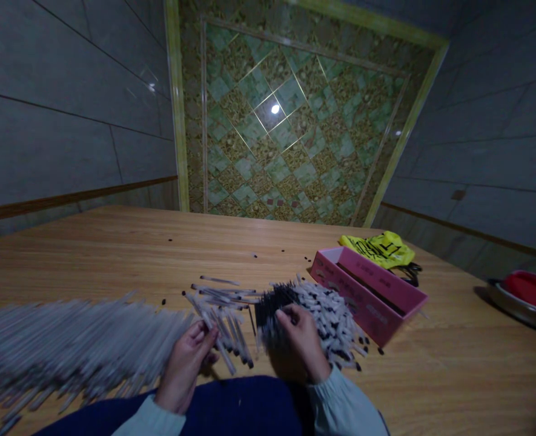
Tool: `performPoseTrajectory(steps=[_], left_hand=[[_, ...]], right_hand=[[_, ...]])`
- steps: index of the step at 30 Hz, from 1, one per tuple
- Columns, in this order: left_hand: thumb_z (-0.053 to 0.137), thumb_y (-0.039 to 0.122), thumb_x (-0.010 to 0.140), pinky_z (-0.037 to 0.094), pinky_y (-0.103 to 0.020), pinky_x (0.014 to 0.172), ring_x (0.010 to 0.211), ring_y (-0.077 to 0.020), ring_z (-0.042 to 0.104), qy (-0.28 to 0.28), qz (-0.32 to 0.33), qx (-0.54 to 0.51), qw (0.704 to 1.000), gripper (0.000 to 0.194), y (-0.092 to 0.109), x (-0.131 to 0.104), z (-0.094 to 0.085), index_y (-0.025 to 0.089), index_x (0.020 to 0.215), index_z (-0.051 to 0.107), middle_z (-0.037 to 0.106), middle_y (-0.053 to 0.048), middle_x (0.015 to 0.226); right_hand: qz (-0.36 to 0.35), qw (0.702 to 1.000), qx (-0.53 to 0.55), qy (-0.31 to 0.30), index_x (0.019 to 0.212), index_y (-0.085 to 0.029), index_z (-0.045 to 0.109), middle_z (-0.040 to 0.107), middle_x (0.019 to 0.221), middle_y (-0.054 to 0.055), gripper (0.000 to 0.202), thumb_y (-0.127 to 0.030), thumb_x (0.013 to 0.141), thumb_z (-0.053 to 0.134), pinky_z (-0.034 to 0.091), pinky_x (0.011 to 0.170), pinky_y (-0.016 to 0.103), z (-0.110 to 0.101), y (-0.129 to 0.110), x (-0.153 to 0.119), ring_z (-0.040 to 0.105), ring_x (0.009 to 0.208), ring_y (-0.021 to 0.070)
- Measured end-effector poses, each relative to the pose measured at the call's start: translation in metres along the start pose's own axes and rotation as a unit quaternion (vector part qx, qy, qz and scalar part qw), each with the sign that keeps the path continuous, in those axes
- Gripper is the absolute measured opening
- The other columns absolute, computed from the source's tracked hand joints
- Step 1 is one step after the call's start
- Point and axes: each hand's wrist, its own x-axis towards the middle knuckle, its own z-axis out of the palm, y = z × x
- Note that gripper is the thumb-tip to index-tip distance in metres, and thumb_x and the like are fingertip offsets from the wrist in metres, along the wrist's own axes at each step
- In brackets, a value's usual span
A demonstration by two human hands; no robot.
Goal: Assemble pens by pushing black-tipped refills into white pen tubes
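Note:
My left hand (188, 357) pinches a slim translucent tube with a dark end, like a pen barrel (224, 351), slanting between thumb and fingers. Just beyond it lie several loose dark-ended tubes (235, 330). My right hand (300, 333) has its fingers drawn together at the edge of a bundle of thin dark sticks (272, 303); anything in its fingertips is too small or hidden to make out. Against that bundle, on the right, sits a heap of short white pieces with black ends (329, 312). To the left of my left hand spreads a large pile of translucent tubes (77, 339).
A pink open box (372, 321) stands right of the heap, with a yellow bag (381, 245) with black print behind it. A metal basin (517, 312) with something red in it is at the far right. Small black bits dot the wooden table (126, 254).

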Motion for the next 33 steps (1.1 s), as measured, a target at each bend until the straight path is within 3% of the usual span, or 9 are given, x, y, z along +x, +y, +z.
performPoseTrajectory(steps=[3, 6, 14, 19, 22, 27, 29, 31, 33], left_hand=[[0.079, 0.033, 0.055, 0.045, -0.019, 0.047, 0.06, -0.0142, 0.06, -0.011, -0.005, 0.016, 1.0, 0.039, 0.0, -0.001, 0.001, 0.017, 0.086, 0.062, 0.067, -0.002, 0.074], [0.078, 0.032, 0.056, 0.044, -0.021, 0.047, 0.056, -0.0137, 0.059, -0.033, -0.001, 0.026, 0.999, 0.038, -0.002, -0.001, 0.0, 0.017, 0.086, 0.061, 0.067, -0.002, 0.07], [0.078, 0.031, 0.057, 0.041, -0.02, 0.048, 0.049, -0.01, 0.054, -0.046, 0.007, 0.02, 0.999, 0.034, -0.002, 0.002, -0.001, 0.016, 0.083, 0.062, 0.066, -0.001, 0.064], [0.075, 0.038, 0.06, 0.043, -0.022, 0.047, 0.049, -0.0126, 0.055, -0.088, 0.001, 0.065, 0.994, 0.029, -0.002, -0.001, 0.002, 0.014, 0.076, 0.067, 0.063, -0.002, 0.056], [0.076, 0.039, 0.057, 0.047, -0.025, 0.053, 0.058, -0.0168, 0.061, -0.099, -0.011, 0.084, 0.991, 0.033, -0.002, -0.004, 0.008, 0.014, 0.077, 0.07, 0.069, -0.007, 0.068], [0.07, 0.046, 0.062, 0.05, -0.031, 0.06, 0.069, -0.0222, 0.064, -0.03, 0.036, 0.151, 0.987, 0.05, 0.011, 0.001, -0.005, 0.013, 0.099, 0.068, 0.072, -0.01, 0.083], [0.064, 0.047, 0.065, 0.051, -0.033, 0.066, 0.076, -0.0238, 0.065, 0.111, 0.106, 0.257, 0.954, 0.05, 0.028, 0.004, -0.025, 0.015, 0.104, 0.066, 0.071, -0.009, 0.09], [0.055, 0.046, 0.072, 0.047, -0.036, 0.079, 0.087, -0.0257, 0.062, 0.257, 0.205, 0.42, 0.846, 0.044, 0.047, 0.003, -0.051, 0.016, 0.103, 0.067, 0.068, -0.01, 0.102], [0.045, 0.044, 0.079, 0.041, -0.045, 0.086, 0.096, -0.0314, 0.056, 0.315, 0.223, 0.542, 0.746, 0.046, 0.064, 0.001, -0.075, 0.013, 0.107, 0.064, 0.063, -0.015, 0.109]], right_hand=[[0.025, 0.974, 0.126, -0.189, 0.068, -0.012, 0.064, 0.056, 0.058, 0.001, 0.046, -0.055, 0.077, 0.053, 0.034, 0.052, 0.022, 0.03, -0.016, -0.02, 0.047, 0.056, 0.0124], [0.044, 0.95, 0.175, -0.255, 0.064, -0.01, 0.065, 0.05, 0.053, -0.002, 0.05, -0.058, 0.073, 0.057, 0.028, 0.049, 0.02, 0.051, -0.028, -0.039, 0.039, 0.052, 0.0086], [0.088, 0.928, 0.23, -0.281, 0.063, -0.01, 0.065, 0.045, 0.051, -0.004, 0.048, -0.059, 0.064, 0.065, 0.023, 0.048, 0.02, 0.051, -0.034, -0.046, 0.032, 0.049, 0.0067], [0.079, 0.926, 0.288, -0.229, 0.062, -0.011, 0.065, 0.051, 0.055, -0.002, 0.04, -0.051, 0.065, 0.068, 0.03, 0.054, 0.021, 0.054, -0.035, -0.046, 0.039, 0.054, 0.0088], [0.063, 0.923, 0.309, -0.219, 0.067, -0.011, 0.067, 0.054, 0.059, -0.001, 0.039, -0.05, 0.07, 0.066, 0.032, 0.057, 0.022, 0.057, -0.035, -0.047, 0.042, 0.057, 0.0099], [0.055, 0.932, 0.273, -0.231, 0.067, -0.01, 0.066, 0.049, 0.054, -0.002, 0.043, -0.053, 0.071, 0.063, 0.028, 0.052, 0.021, 0.059, -0.029, -0.048, 0.038, 0.053, 0.0086], [0.069, 0.938, 0.257, -0.223, 0.066, -0.01, 0.066, 0.047, 0.052, -0.003, 0.044, -0.055, 0.069, 0.065, 0.026, 0.05, 0.021, 0.061, -0.025, -0.047, 0.037, 0.051, 0.008], [0.088, 0.939, 0.255, -0.212, 0.065, -0.011, 0.065, 0.046, 0.051, -0.004, 0.046, -0.057, 0.066, 0.065, 0.026, 0.049, 0.021, 0.062, -0.021, -0.046, 0.037, 0.049, 0.0076], [0.106, 0.937, 0.264, -0.203, 0.064, -0.011, 0.064, 0.046, 0.05, -0.004, 0.048, -0.059, 0.064, 0.066, 0.026, 0.048, 0.02, 0.063, -0.018, -0.044, 0.036, 0.048, 0.0071]])
